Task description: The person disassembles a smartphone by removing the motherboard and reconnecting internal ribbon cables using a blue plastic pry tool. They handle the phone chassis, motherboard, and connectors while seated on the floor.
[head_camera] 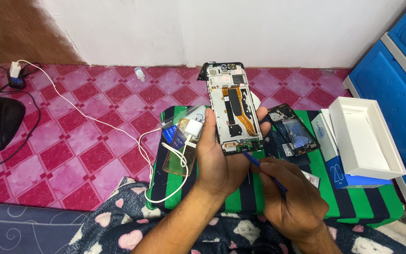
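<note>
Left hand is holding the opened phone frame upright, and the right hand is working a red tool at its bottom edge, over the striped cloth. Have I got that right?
Not quite: the tool is blue, not red. The head view shows the left hand holding the opened phone frame upright, and the right hand working the tool's tip at its bottom edge, over the striped cloth.

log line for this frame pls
left hand: holds opened phone upright | right hand: blue tool, tip at phone's bottom edge | surface: striped cushion

Left hand holds opened phone; right hand apparently probes with blue tool.
</note>
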